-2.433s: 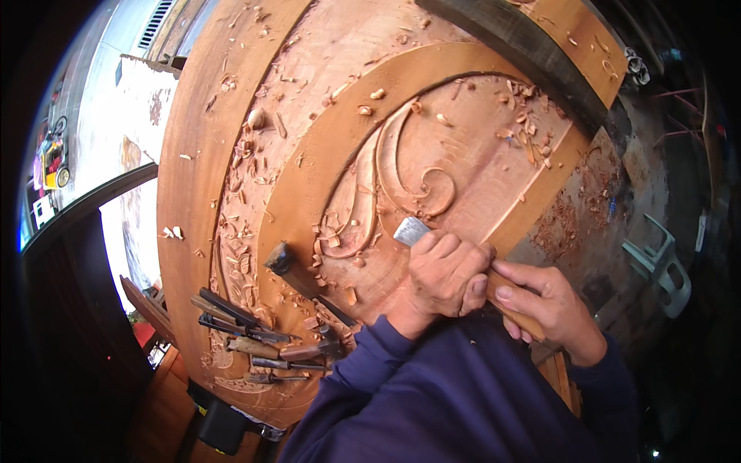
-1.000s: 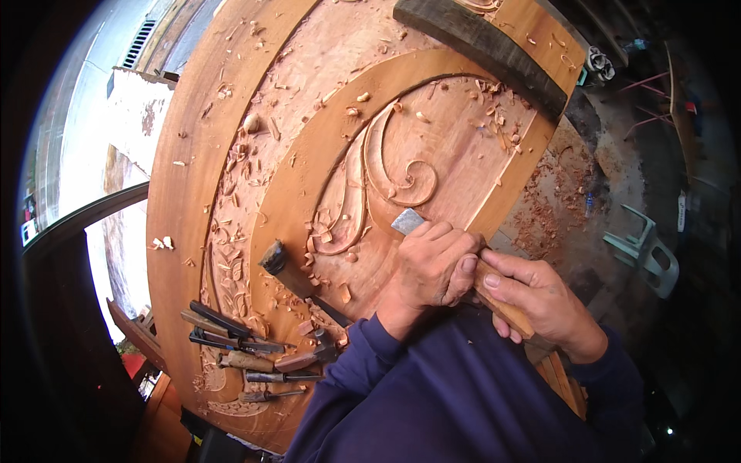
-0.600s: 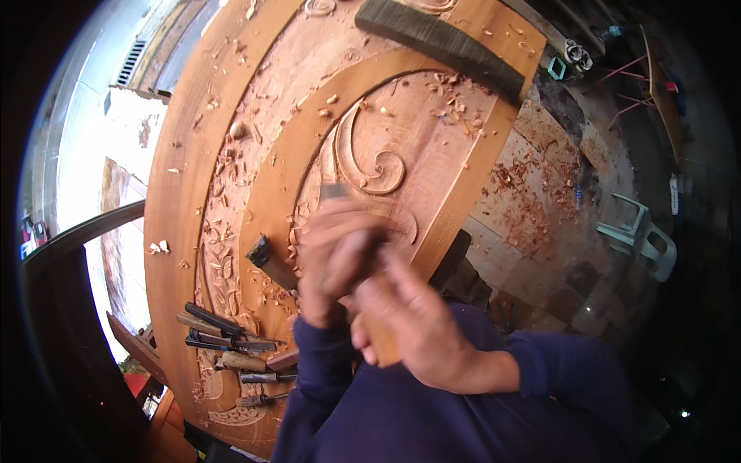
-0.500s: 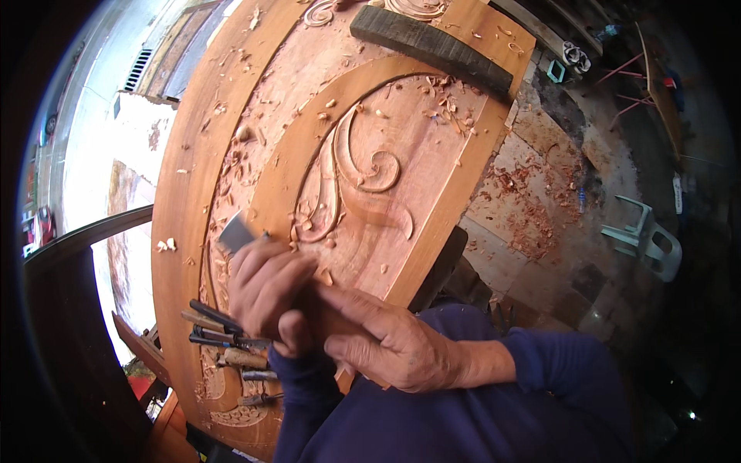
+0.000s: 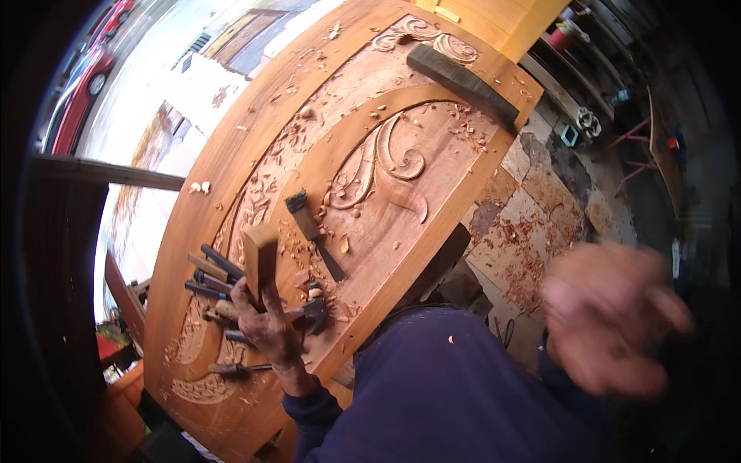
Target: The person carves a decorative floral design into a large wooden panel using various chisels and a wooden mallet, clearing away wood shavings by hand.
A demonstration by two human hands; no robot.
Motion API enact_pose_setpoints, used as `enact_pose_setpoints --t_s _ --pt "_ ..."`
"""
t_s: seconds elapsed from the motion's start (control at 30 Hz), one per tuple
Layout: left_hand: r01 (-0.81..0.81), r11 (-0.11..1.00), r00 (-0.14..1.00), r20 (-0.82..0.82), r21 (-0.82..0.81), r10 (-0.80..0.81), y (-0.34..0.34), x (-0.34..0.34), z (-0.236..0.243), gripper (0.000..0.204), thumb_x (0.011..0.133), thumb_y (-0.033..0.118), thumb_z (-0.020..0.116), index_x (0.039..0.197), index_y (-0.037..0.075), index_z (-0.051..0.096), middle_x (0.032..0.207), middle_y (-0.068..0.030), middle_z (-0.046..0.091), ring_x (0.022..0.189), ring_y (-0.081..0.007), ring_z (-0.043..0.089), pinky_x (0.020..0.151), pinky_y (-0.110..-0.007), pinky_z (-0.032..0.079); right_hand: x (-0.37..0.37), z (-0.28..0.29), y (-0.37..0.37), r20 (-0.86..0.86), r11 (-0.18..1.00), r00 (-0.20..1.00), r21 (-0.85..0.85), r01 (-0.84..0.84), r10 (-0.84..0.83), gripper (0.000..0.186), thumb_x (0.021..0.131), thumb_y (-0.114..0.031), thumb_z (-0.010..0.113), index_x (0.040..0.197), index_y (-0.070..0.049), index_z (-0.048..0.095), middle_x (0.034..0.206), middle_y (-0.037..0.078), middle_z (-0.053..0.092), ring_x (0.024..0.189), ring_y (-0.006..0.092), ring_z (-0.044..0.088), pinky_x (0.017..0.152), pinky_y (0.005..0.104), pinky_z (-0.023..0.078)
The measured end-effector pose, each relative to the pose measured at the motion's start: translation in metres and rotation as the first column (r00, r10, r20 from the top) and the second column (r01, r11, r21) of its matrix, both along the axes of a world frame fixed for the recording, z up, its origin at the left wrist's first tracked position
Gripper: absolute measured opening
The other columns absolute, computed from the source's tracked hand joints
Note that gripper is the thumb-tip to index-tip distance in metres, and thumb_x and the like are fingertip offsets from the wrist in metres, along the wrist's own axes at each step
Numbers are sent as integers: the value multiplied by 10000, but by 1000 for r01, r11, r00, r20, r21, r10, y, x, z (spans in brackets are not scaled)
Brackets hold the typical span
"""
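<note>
So the left hand [image 5: 270, 332] has its fingers loosely curled around a chunky wooden piece [image 5: 261, 251], holding it raised above the near left part of a big carved panel [image 5: 451, 158]. Can't tell if that piece is a handle or just a block. The right hand [image 5: 614, 320] is out past the panel's right edge and a total smear; fingers look sort of spread, but I can't tell how far open it is or whether it has hold of anything.

Clutter's pretty heavy. A bunch of hand tools [image 5: 221, 262] lies right by the left hand, which hides some of them, and a dark hammer-like head [image 5: 315, 315] sits just to its right. A chisel [image 5: 307, 224] lies loose mid-panel, near the carved scroll [image 5: 405, 163]. Up at the far end a dark wooden beam [image 5: 463, 85] lies across the panel, covering part of it. Shavings [image 5: 262, 189] are all over the wood, with more on the floor [image 5: 517, 166] to the right. There's a red car [image 5: 76, 104] outside, top left.
</note>
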State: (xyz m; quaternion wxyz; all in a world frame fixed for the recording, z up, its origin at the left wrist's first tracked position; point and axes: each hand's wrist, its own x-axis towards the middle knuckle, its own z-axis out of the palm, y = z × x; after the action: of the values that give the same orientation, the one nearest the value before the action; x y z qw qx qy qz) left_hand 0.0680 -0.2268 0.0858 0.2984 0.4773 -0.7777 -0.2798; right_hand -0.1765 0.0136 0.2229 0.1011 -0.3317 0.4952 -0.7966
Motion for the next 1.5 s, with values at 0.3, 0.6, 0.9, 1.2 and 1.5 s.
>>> enact_pose_setpoints --t_s 0.3,0.6,0.9,1.2,1.5 --pt "-328 943 934 169 61 314 69 -22 -18 373 1003 384 789 975 22 704 701 -140 719 652 -248 728 635 -390 541 -76 65 26 -528 762 810 -406 -504 254 62 798 24 618 835 -9 580 771 69 618 645 134 641 560 271 525" --pt "-548 836 761 411 -7 502 109 -55 -48 425 971 491 756 1035 72 734 825 -216 768 824 -422 766 738 -502 578 -122 86 30 -522 299 675 -629 -718 521 367 674 289 654 592 -52 548 552 -19 559 429 70 564 390 211 454" --pt "-554 829 727 439 -78 527 95 -70 -52 465 962 512 738 1095 67 714 881 -259 773 903 -463 760 801 -550 583 -117 95 48 -235 755 795 -253 -605 559 136 811 -57 572 677 -36 580 536 119 509 408 160 419 397 263 204" --pt "-505 862 762 449 -37 466 23 -83 -51 462 969 452 748 1158 44 644 930 -281 771 911 -477 762 804 -550 600 -170 -15 47 -124 903 919 -179 -392 374 752 1028 -671 608 1437 -49 500 837 48 562 578 77 452 461 225 347" --pt "-395 915 790 481 -78 382 -26 -90 -69 472 963 464 763 1131 47 621 929 -270 771 911 -450 770 795 -529 614 -203 -141 43 -86 860 994 510 -13 66 598 1093 -355 683 1531 11 504 967 15 573 716 61 491 603 207 412"
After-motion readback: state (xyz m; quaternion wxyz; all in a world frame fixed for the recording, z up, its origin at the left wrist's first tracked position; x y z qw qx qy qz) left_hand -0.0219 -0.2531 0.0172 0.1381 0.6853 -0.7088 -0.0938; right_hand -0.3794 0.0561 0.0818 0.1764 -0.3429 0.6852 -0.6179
